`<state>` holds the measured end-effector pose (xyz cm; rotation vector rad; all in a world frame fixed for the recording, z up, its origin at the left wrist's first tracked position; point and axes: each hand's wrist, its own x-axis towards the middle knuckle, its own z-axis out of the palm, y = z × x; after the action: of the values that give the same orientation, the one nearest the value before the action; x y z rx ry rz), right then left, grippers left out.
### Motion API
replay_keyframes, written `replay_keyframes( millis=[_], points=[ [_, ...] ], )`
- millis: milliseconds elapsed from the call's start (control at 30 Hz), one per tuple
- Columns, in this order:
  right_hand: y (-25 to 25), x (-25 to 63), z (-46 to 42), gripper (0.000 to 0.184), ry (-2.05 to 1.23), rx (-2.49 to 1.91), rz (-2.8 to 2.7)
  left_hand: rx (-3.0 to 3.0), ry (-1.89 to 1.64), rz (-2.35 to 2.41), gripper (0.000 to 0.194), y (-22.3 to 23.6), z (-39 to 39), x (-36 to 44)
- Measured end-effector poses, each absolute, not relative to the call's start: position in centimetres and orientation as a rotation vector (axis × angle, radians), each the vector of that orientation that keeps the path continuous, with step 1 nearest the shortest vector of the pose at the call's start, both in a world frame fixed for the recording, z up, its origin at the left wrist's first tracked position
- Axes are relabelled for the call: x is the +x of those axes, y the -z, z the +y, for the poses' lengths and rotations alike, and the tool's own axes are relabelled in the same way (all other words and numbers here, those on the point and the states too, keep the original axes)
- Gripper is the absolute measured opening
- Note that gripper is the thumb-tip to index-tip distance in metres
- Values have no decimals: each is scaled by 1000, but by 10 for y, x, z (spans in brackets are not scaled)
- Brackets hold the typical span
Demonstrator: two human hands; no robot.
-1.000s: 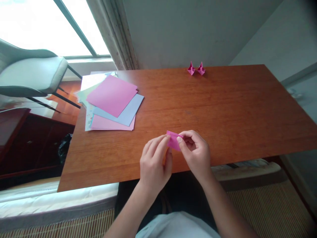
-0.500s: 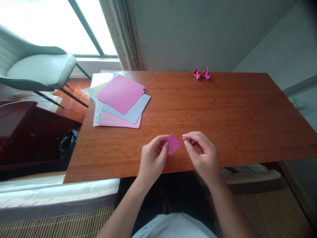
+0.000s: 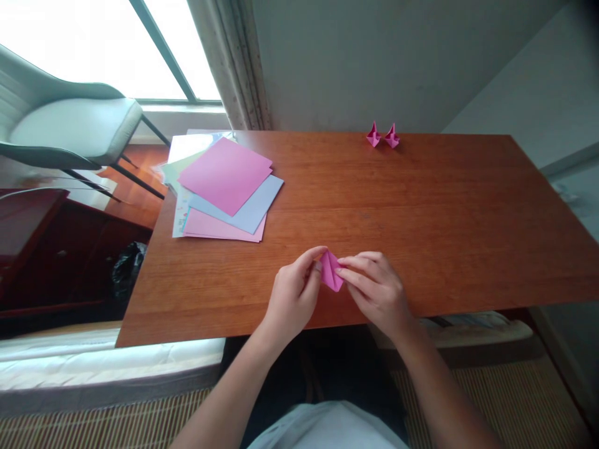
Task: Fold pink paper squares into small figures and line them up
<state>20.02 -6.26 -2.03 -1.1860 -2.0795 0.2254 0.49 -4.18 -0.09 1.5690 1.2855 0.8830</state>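
Observation:
Between my hands is a small piece of folded pink paper (image 3: 330, 272), diamond-like in outline with a crease running down it. My left hand (image 3: 296, 292) pinches its left corner between thumb and fingers. From the other side, my right hand (image 3: 378, 292) grips the right edge with thumb and fingertips. The paper is held up just over the near part of the wooden table (image 3: 355, 212). Parts of its edges are hidden behind my fingertips.
Two small pink origami figures (image 3: 382, 136) stand at the table's far edge. To the left lies a stack of coloured paper sheets (image 3: 227, 178), pink, blue and pale pink. A chair (image 3: 75, 128) stands by the window, beyond the table's left side.
My right hand has moved left and taken hold of the paper's right edge; before, it was apart from it. The folded paper has turned, showing a central crease.

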Motion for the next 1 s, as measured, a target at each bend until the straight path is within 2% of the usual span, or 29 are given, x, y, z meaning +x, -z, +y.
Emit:
replay_keyframes(
  millis=[133, 333, 467, 633, 1000],
  points=[
    [28, 206, -58, 41, -255, -1212, -2098, 2060, -698, 1431, 26, 5, -38, 7],
    [28, 203, -55, 35, -274, -1256, -2151, 2407, -760, 1415, 28, 11, -38, 1],
    [28, 202, -55, 31, -281, -1280, -2175, 2531, -712, 1253, 27, 14, -45, -7],
    [25, 202, -54, 27, -289, -1284, -2219, 2595, -656, 1224, 16, 13, -46, -8],
    [14, 210, -49, 25, -270, -1250, -2356, 2762, -474, 1189, 18, 10, -41, -10]
  ],
)
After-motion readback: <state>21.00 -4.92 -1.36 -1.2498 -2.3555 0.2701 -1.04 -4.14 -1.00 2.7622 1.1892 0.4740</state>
